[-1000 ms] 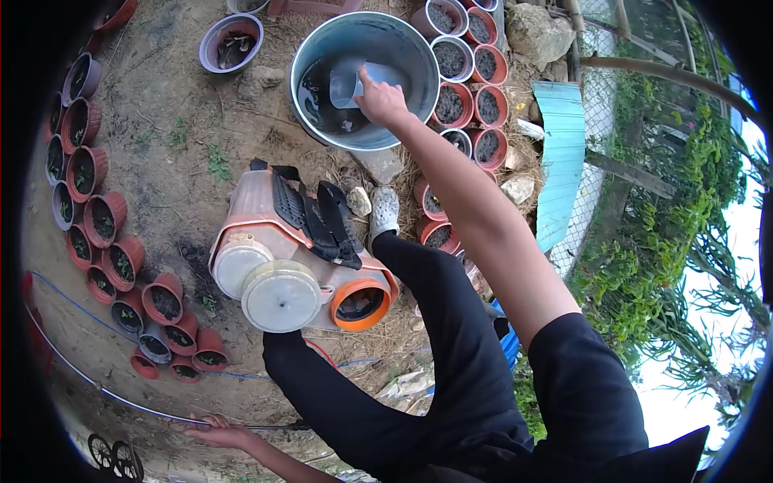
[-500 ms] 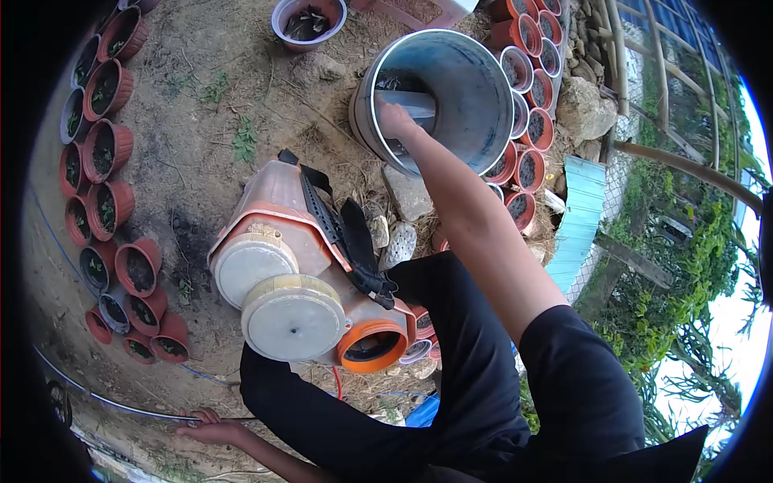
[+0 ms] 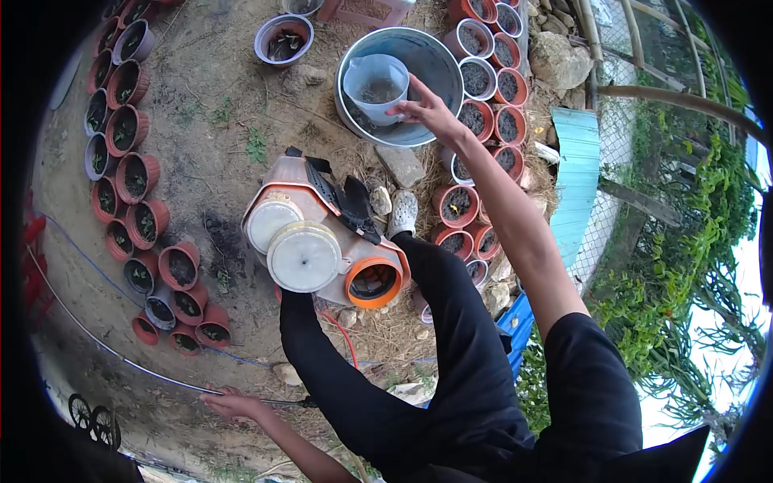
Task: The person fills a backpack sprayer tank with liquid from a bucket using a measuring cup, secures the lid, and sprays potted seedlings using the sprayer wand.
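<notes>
My right hand (image 3: 431,113) grips a translucent plastic jug (image 3: 375,84) by the side facing me, over the mouth of the large grey-blue bucket (image 3: 439,60). The lower part of the jug looks wet or cloudy; I cannot tell how much is in it. At the lower left, my left hand (image 3: 233,404) is closed around a long thin metal rod (image 3: 121,354). Between my hands, in front of my legs, sits a faded orange-and-white tank with black straps (image 3: 330,241). Two round pale lids (image 3: 304,256) and an orange-rimmed round opening (image 3: 374,282) show on it.
Rows of potted seedlings (image 3: 129,129) line the left, and soil-filled pots (image 3: 475,78) stand right of the bucket. A purple-rimmed pot (image 3: 283,40) stands at the top. Stones (image 3: 400,165) lie by the bucket; a red hose (image 3: 342,334) runs near my leg.
My right hand has come up from deep inside the bucket with the jug, now at the bucket's mouth. The view has shifted; my left hand still holds the rod.
</notes>
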{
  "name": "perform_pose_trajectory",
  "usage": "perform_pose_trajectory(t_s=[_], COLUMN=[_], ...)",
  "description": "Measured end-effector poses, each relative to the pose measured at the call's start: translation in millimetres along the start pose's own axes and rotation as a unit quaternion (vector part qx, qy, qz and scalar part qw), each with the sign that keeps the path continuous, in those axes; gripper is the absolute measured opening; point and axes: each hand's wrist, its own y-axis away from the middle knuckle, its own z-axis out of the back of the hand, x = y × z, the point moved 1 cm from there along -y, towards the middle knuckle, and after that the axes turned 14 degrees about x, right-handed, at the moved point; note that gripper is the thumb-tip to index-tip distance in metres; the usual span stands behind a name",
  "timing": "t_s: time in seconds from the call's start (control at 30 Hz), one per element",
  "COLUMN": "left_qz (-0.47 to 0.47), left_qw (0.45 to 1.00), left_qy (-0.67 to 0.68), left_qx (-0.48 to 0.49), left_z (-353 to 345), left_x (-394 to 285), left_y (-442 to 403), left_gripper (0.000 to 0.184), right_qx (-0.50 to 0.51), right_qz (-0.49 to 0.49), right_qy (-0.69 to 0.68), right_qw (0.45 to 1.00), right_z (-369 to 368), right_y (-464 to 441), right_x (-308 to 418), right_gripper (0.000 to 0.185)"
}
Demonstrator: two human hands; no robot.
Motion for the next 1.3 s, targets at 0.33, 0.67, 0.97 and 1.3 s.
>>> perform_pose_trajectory(t_s=[0.33, 0.67, 0.97, 1.3], left_qz=[-0.063, -0.117, -0.165, -0.159], left_qw=[0.984, 0.949, 0.928, 0.918], left_qy=[0.000, -0.030, -0.035, -0.049], left_qx=[0.168, 0.293, 0.333, 0.361], left_z=[5.2, -11.8, -23.5, -6.4], left_x=[-58.0, -143.4, -184.1, -184.5], left_y=[-93.9, -163.1, -160.7, -167.4], left_gripper=[0.056, 0.053, 0.046, 0.045], right_qx=[-0.107, -0.208, -0.273, -0.283], right_qz=[0.075, -0.162, -0.261, -0.271], right_qy=[-0.067, 0.043, 0.164, 0.267], right_qw=[0.989, 0.964, 0.911, 0.881], right_z=[-120.0, -242.6, -312.2, -321.5], right_y=[220.6, 324.8, 300.1, 246.0], right_x=[102.3, 76.0, 12.9, 35.9], right_gripper=[0.065, 0.054, 0.046, 0.033])
